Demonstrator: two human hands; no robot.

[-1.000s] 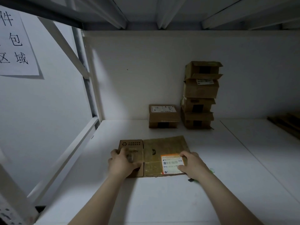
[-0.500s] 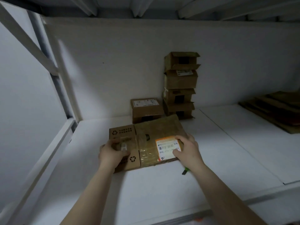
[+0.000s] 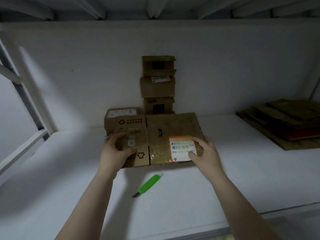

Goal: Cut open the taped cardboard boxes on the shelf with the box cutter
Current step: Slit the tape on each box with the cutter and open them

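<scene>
Tape point(image 3: 159, 153) is covering the flat cardboard box point(image 3: 173, 125) you are holding at both ends. Your left grip point(image 3: 117, 153) is curling over its left end, thumb on top; your right grip point(image 3: 206, 153) is clasping the right end, thumb lying on the label point(image 3: 181, 146). The green box cutter point(image 3: 149, 184) is lying on the shelf point(image 3: 242, 170) just in front of the box, between your forearms, touched by neither. A stack of boxes point(image 3: 157, 85) is standing against the back wall.
</scene>
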